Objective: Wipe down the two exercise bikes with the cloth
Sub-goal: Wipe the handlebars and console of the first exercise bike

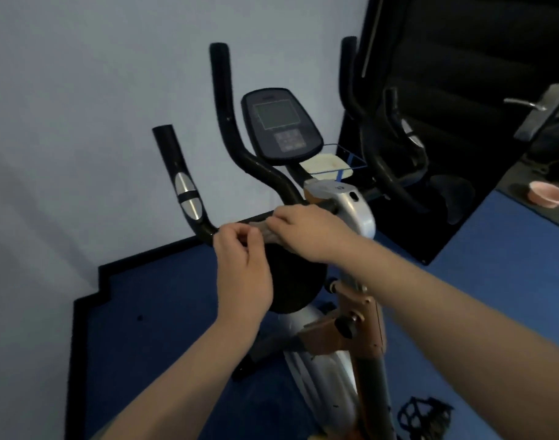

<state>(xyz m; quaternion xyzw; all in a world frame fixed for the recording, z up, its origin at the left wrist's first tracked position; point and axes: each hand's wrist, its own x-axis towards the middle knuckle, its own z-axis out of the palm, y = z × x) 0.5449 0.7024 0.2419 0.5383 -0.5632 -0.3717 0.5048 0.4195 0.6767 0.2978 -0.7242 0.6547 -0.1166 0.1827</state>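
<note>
Hands meet at the lower crossbar of the nearest exercise bike (pixel 341 312), both forearms reaching up from the bottom edge. Left hand (pixel 243 268) is raised with its back to the camera, thumb and forefinger pinched together on the near end of the cloth (pixel 267 231), the other fingers curled loosely. Right hand (pixel 306 231) lies palm-down over the bar, fingers closed over the cloth and pressing it onto the left handlebar (pixel 189 185) tube where that runs in toward the stem. The cloth is greyish and bunched, mostly hidden between the two hands. Above it stands the console (pixel 281 125), dark-screened, tilted toward the camera. Behind the console a blue wire basket (pixel 351 160) holds a pale flat item; what it is cannot be told. A second bike (pixel 395 154), black, stands just beyond on the right. On the floor at far right sits a pink bowl (pixel 548 193); its contents are not visible. Blue carpet (pixel 163 300) covers the floor.
</note>
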